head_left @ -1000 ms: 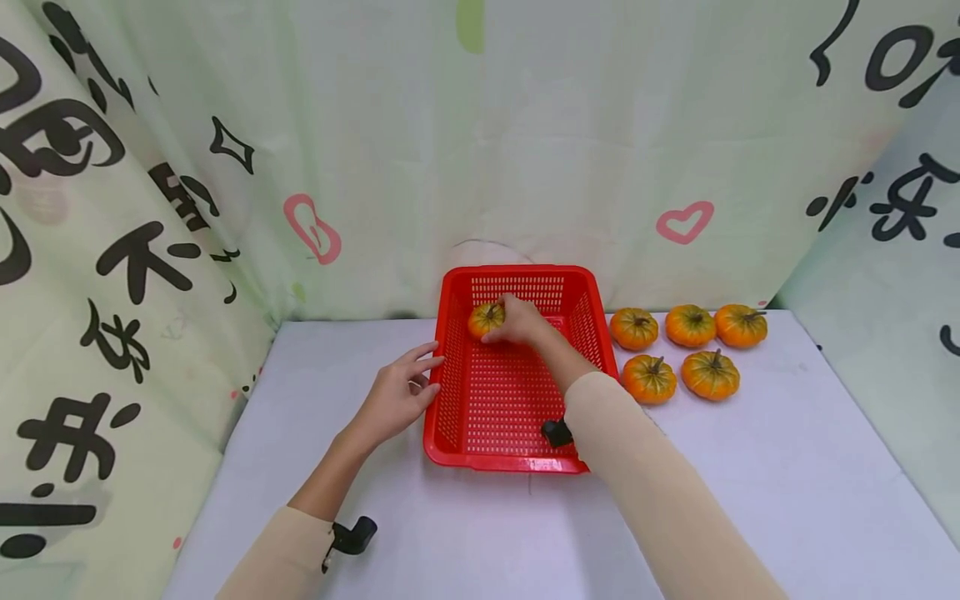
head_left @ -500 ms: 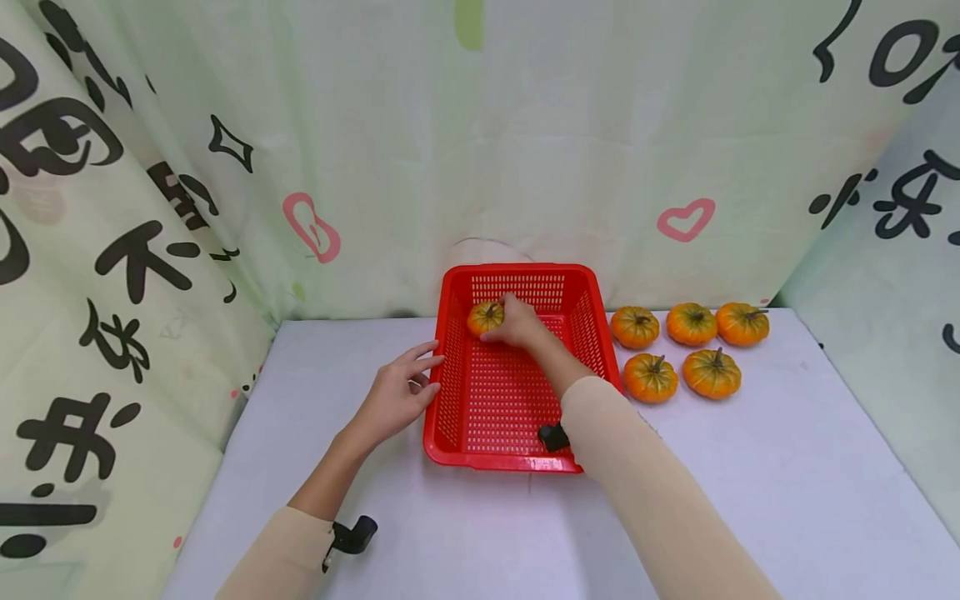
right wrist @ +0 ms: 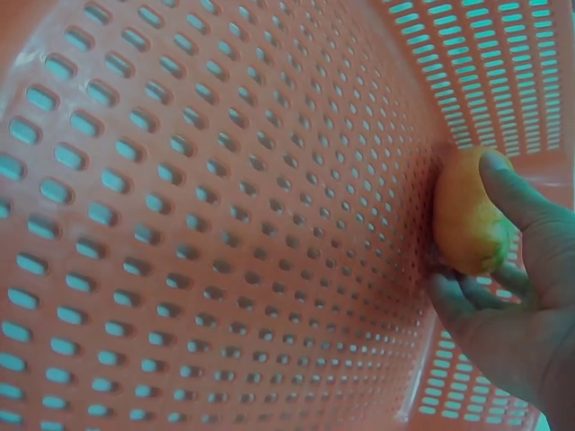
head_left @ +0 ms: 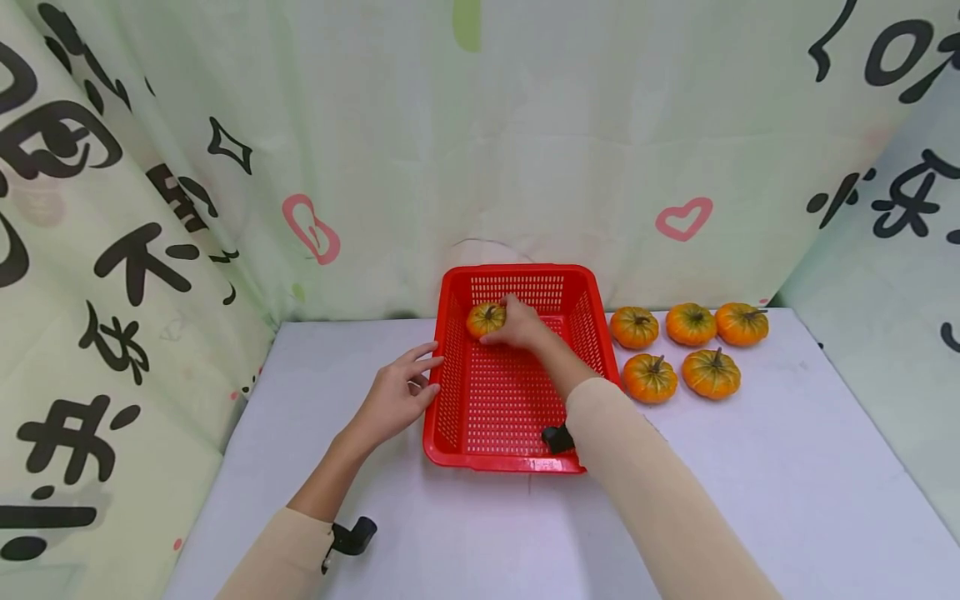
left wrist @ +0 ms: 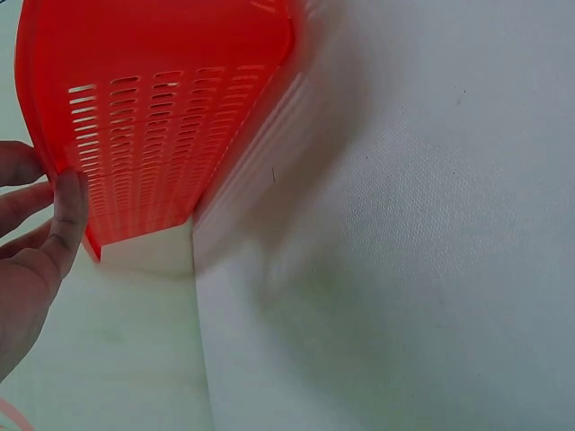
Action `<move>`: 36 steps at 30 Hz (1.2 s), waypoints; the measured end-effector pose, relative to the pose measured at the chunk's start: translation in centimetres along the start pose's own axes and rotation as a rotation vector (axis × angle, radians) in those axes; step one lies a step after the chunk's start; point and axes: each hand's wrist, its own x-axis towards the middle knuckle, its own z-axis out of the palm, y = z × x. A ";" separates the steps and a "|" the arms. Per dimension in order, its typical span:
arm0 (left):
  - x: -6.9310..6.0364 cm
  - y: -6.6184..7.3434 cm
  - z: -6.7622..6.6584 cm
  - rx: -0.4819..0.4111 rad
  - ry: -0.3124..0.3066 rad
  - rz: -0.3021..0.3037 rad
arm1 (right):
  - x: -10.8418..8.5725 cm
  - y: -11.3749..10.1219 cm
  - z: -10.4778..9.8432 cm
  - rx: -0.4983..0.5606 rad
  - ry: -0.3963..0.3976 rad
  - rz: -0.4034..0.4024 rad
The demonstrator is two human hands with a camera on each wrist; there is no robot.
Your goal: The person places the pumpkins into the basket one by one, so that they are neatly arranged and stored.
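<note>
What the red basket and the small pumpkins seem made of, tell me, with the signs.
Red basket: probably moulded plastic, glossy; its front rim catches a highlight and its holes run in even rows.

Small pumpkins: ribbed, smooth-looking orange skins with a slight sheen and stems; real gourds or plastic or foam imitations, the look leaves open.

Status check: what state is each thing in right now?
Red basket: upright, mostly empty.
Basket pumpkin: gripped, near far left corner.
Five other pumpkins: unheld, on table, right of basket.
Right hand: gripping basket pumpkin.
Left hand: fingertips touching basket's left rim.
Curtain: hanging.
</note>
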 end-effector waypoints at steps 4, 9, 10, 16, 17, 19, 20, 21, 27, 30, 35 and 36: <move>0.0 0.0 0.0 -0.002 -0.004 -0.001 | -0.5 -0.1 -0.7 -0.012 -0.002 -0.003; 0.0 0.0 -0.1 -0.004 -0.003 0.001 | -1.3 -0.5 -2.2 -0.016 -0.002 -0.015; 0.0 0.0 -0.1 -0.001 -0.001 0.002 | -1.5 -0.7 -2.6 -0.027 -0.002 -0.019; 0.1 0.0 -0.1 -0.003 -0.008 0.002 | -2.8 -1.8 -5.4 -0.095 0.004 -0.036; 0.0 0.0 -0.1 -0.005 -0.011 -0.002 | -3.0 -2.0 -6.0 -0.099 0.002 -0.040; 0.0 0.1 -0.1 -0.002 -0.014 -0.010 | -3.4 -2.1 -7.1 -0.108 0.003 -0.047; 0.1 0.1 -0.1 0.000 -0.014 -0.012 | -3.6 -2.2 -7.7 -0.115 0.003 -0.051; 0.1 0.1 -0.1 0.001 -0.014 -0.013 | -3.9 -2.2 -8.3 -0.109 0.002 -0.051; 0.0 0.2 -0.1 0.012 -0.006 -0.009 | -5.7 -1.5 -11.3 -0.058 0.001 -0.043; 0.1 0.1 -0.1 0.014 -0.010 -0.008 | -6.7 -0.6 -12.5 -0.045 0.011 -0.055; 0.1 0.0 0.0 0.017 -0.014 -0.013 | -8.8 0.6 -14.2 -0.026 0.036 -0.101; 0.1 0.1 -0.1 0.017 -0.013 -0.016 | -9.3 0.9 -14.5 -0.017 0.041 -0.111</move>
